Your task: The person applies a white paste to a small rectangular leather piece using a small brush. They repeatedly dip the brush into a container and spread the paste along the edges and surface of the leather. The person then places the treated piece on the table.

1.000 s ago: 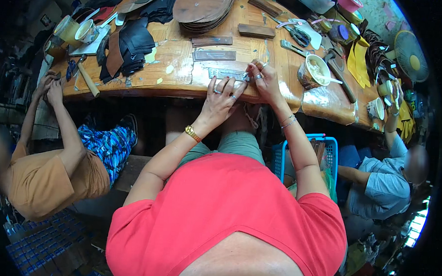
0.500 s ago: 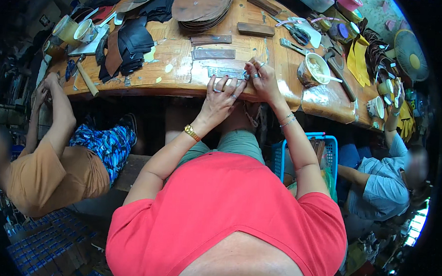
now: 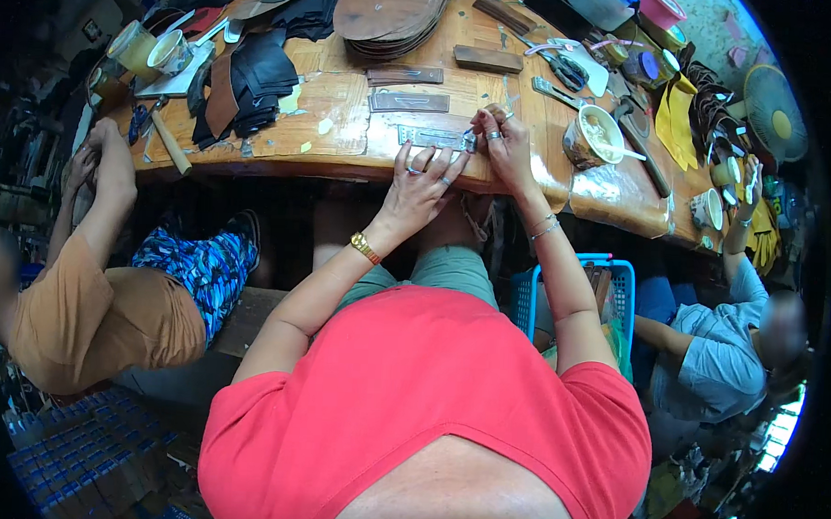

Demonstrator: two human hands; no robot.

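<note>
Near the front edge of the wooden table (image 3: pixel 282 140), a flat grey, see-through-looking strip (image 3: pixel 429 137) with small holes and a long slot lies lengthwise. My left hand (image 3: pixel 423 177) rests with its fingers spread along the strip's near edge, pressing it down. At the strip's right end, my right hand (image 3: pixel 504 148) is closed in a pinch. A thin, pen-like tool seems to be in its fingertips, too small to name surely. Beyond the strip lie two dark brown leather pieces (image 3: pixel 409 102) with pale marks on them.
Brown leather pieces (image 3: pixel 387 16) are stacked at the back; black leather pieces (image 3: pixel 255 85) lie left by a hammer (image 3: pixel 170 143). Rightward are a tub with a spoon (image 3: pixel 595 138), another hammer (image 3: pixel 646 158) and scissors (image 3: pixel 568 71). A blue basket (image 3: pixel 623 303) stands beside me. People sit on both sides.
The whole view has shifted slightly. My left hand stays on the strip, and my right hand's fingers have changed position a little at its right end.
</note>
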